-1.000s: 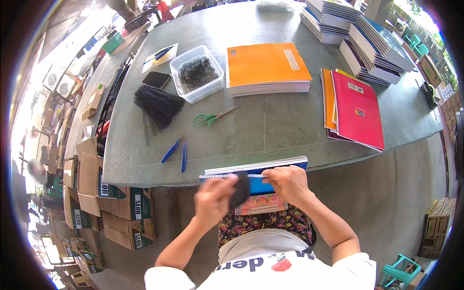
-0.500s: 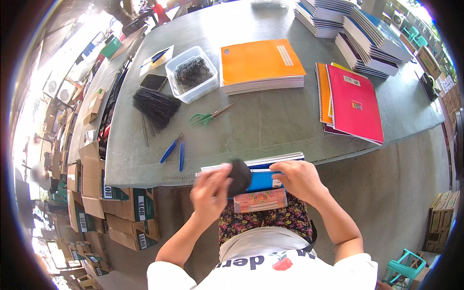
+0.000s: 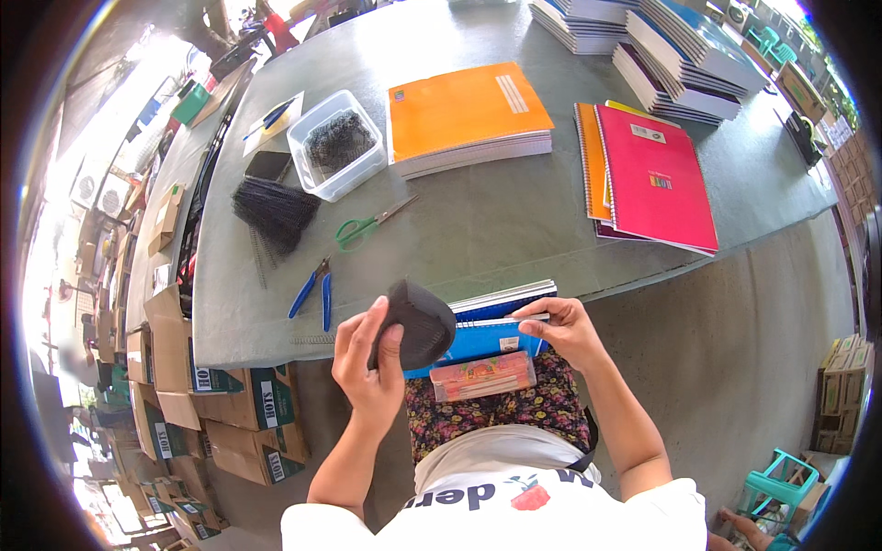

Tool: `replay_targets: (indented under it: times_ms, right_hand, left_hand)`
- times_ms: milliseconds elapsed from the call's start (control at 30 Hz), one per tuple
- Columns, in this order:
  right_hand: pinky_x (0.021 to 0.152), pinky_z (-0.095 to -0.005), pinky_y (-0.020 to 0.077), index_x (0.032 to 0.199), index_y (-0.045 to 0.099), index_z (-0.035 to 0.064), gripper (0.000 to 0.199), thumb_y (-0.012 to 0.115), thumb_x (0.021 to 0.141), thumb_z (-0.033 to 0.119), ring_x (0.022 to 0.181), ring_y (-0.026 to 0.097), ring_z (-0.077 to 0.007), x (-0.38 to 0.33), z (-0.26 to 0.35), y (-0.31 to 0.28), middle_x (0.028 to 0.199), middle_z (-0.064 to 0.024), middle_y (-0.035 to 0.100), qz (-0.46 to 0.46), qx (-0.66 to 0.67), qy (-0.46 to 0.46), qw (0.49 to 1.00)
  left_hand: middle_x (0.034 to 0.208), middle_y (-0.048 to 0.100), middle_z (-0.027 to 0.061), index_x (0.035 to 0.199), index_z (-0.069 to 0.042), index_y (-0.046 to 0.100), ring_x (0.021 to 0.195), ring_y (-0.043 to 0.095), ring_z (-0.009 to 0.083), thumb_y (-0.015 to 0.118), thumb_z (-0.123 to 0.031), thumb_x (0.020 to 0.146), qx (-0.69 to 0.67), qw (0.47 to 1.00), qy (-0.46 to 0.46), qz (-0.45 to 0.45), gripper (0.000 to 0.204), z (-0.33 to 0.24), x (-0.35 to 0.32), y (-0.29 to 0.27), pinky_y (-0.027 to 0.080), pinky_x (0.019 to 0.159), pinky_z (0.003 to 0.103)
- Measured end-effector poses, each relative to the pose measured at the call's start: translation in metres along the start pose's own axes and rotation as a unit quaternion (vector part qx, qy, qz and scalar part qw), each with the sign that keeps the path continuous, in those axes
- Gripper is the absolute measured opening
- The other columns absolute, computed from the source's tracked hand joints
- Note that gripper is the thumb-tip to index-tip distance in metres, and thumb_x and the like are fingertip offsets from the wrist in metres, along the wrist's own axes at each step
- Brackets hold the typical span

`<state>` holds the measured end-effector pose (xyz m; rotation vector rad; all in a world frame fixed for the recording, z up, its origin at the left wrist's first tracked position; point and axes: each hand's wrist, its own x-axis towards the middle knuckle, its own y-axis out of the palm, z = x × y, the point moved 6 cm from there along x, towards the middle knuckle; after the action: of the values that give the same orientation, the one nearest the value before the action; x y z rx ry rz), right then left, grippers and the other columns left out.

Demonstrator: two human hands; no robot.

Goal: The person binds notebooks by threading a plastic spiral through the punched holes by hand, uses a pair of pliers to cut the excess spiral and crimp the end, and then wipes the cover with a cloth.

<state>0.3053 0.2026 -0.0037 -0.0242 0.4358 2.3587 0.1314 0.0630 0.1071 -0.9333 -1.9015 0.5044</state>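
Note:
My left hand [image 3: 367,354] grips a black, curved, rounded pad [image 3: 418,326], thumb on its face and fingers behind it. The pad hides part of a blue spiral notebook [image 3: 478,342] at the table's front edge, partly over my lap. At the notebook's right end my right hand [image 3: 562,332] is closed, thumb and fingers pinching its upper edge near the spiral. Just behind lies another blue notebook [image 3: 505,301] with white page edges. A clear pink-printed pouch [image 3: 482,376] with thin sticks inside rests on my lap, against the nearer notebook.
On the grey table [image 3: 478,216] are blue-handled pliers [image 3: 312,292], green scissors [image 3: 372,223], black wire coils [image 3: 274,211], a clear tub of coils [image 3: 335,151], orange notebooks [image 3: 469,115], a red notebook [image 3: 652,179] and blue stacks [image 3: 694,60]. Cardboard boxes [image 3: 248,399] stand lower left.
The black pad in my left hand has tilted and shifted left, its face now turned up. My right hand has lowered slightly and pinches the notebook's edge. The whole view has shifted a little.

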Motion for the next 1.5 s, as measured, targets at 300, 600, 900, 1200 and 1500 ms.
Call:
replay_targets:
  times_ms: [300, 600, 900, 1200, 1500]
  right_hand:
    - [0.073, -0.0224, 0.0489, 0.096, 0.066, -0.0019, 0.022, 0.07, 0.082, 0.015, 0.082, 0.06, -0.009, 0.0, 0.004, 0.001, 0.092, -0.0068, 0.067, -0.01, -0.027, -0.038, 0.999]
    - [0.08, -0.0265, 0.0476, 0.098, 0.065, -0.0034, 0.058, 0.041, 0.094, 0.05, 0.086, 0.061, -0.013, -0.003, -0.01, 0.004, 0.092, -0.0093, 0.066, 0.013, 0.029, -0.006, 0.999]
    - [0.085, -0.0278, 0.0444, 0.104, 0.064, -0.0054, 0.058, 0.033, 0.099, 0.043, 0.089, 0.059, -0.016, -0.005, -0.01, 0.003, 0.095, -0.0102, 0.066, -0.003, 0.014, 0.032, 0.999]
    - [0.08, -0.0251, 0.0454, 0.103, 0.065, 0.004, 0.021, 0.06, 0.089, 0.019, 0.087, 0.058, -0.0089, -0.007, 0.003, 0.026, 0.096, -0.005, 0.067, -0.033, -0.129, 0.023, 0.991]
    - [0.082, -0.0239, 0.0486, 0.097, 0.064, -0.0031, 0.013, 0.062, 0.084, -0.001, 0.094, 0.061, -0.0134, -0.011, 0.011, 0.014, 0.095, -0.0092, 0.066, -0.022, 0.11, -0.039, 0.993]
  left_hand:
    - [0.085, 0.061, 0.0127, 0.105, -0.007, 0.066, 0.072, 0.062, 0.0247, 0.065, 0.003, 0.073, -0.055, 0.996, -0.013, 0.071, 0.033, -0.005, -0.007, 0.026, 0.051, 0.065, 0.032]
    - [0.084, 0.06, 0.0142, 0.108, -0.009, 0.066, 0.072, 0.06, 0.0261, 0.067, 0.0, 0.074, -0.066, 0.989, -0.02, 0.133, 0.035, -0.015, -0.015, 0.046, 0.05, 0.065, 0.031]
    - [0.085, 0.063, 0.0099, 0.104, -0.009, 0.067, 0.07, 0.061, 0.0247, 0.067, 0.003, 0.071, -0.075, 0.956, 0.042, 0.281, 0.035, -0.04, -0.008, 0.072, 0.051, 0.063, 0.032]
    - [0.093, 0.062, 0.0158, 0.112, -0.004, 0.061, 0.089, 0.058, 0.0313, 0.06, -0.005, 0.082, 0.189, 0.98, -0.064, 0.007, 0.03, 0.094, 0.076, 0.029, 0.044, 0.086, 0.038]
    - [0.079, 0.065, 0.012, 0.083, -0.001, 0.063, 0.077, 0.059, 0.0294, 0.066, -0.011, 0.076, 0.054, 0.943, 0.06, 0.324, 0.013, -0.019, 0.009, 0.061, 0.048, 0.068, 0.037]
